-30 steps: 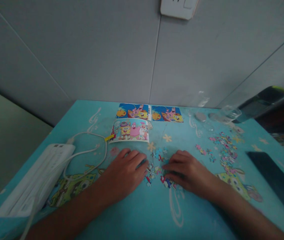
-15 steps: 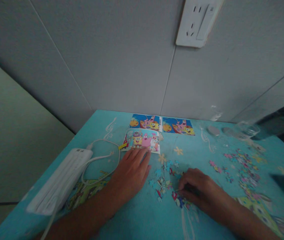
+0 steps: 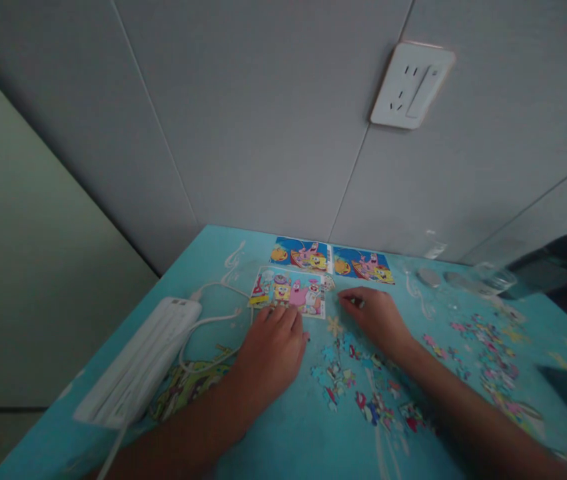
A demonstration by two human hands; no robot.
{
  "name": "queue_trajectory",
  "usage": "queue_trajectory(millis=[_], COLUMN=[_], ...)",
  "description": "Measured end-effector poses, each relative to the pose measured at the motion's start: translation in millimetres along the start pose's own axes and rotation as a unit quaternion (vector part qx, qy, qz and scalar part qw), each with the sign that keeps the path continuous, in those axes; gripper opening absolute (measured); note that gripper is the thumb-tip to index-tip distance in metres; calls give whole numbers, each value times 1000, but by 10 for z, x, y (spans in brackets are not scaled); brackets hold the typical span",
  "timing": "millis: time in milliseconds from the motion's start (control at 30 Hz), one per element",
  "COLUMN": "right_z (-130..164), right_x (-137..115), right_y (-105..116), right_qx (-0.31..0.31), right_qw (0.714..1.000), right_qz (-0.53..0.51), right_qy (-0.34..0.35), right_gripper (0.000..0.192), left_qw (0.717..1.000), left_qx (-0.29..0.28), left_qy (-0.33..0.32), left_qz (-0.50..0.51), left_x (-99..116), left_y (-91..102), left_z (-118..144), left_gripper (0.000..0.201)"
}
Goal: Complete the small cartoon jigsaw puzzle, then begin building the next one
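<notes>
Since half a second ago the right hand [image 3: 374, 315] has left the loose puzzle pieces [image 3: 358, 387] and moved forward to just beside the reference card [image 3: 289, 292]; the work has shifted from sorting to checking against the card. Its grip appears pinched on something small, though what it is cannot be told. The left hand [image 3: 272, 347] lies flat, fingers spread, touching the card's near edge. The card lies flat on the table [image 3: 283, 440], long axis left-right, picture facing up.
</notes>
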State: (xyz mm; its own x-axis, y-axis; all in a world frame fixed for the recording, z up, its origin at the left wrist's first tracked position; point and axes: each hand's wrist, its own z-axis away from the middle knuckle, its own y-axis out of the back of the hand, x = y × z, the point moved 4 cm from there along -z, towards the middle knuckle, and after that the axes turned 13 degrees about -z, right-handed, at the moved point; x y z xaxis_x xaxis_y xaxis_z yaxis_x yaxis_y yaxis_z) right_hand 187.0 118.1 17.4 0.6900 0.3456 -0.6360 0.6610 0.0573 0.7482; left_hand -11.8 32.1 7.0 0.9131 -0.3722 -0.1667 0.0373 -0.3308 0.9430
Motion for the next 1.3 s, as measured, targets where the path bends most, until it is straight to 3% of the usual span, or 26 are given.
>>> queue_trajectory(millis=[167, 400, 567, 767, 900, 1133, 1300], right_z=[-101, -24, 190, 684, 799, 838, 856], right_x=[46, -23, 100, 510, 538, 278, 213], right_y=[-84, -29, 290, 617, 569, 382, 306], right_qx=[18, 22, 99, 145, 100, 0, -10], right_qw=[999, 994, 989, 986, 992, 998, 997], right_qz=[6, 103, 108, 25, -19, -65, -71], right_qy=[-34, -31, -14, -84, -75, -13, 0], right_gripper=[24, 24, 30, 37, 33, 24, 16], left_qw=[1000, 999, 999, 999, 1000, 999, 999], left_qx=[4, -6, -23, -21, -7, -6, -4], left_qy=[5, -6, -13, -18, -28, -42, -36], left_qz=[-7, -33, -44, -26, -8, -6, -7], left_x=[15, 45, 31, 7, -32, -72, -61], left_y=[0, -66, -59, -54, -36, -72, -61], left_z=[3, 46, 34, 15, 9, 11, 19], left_gripper=[30, 36, 36, 35, 33, 33, 33])
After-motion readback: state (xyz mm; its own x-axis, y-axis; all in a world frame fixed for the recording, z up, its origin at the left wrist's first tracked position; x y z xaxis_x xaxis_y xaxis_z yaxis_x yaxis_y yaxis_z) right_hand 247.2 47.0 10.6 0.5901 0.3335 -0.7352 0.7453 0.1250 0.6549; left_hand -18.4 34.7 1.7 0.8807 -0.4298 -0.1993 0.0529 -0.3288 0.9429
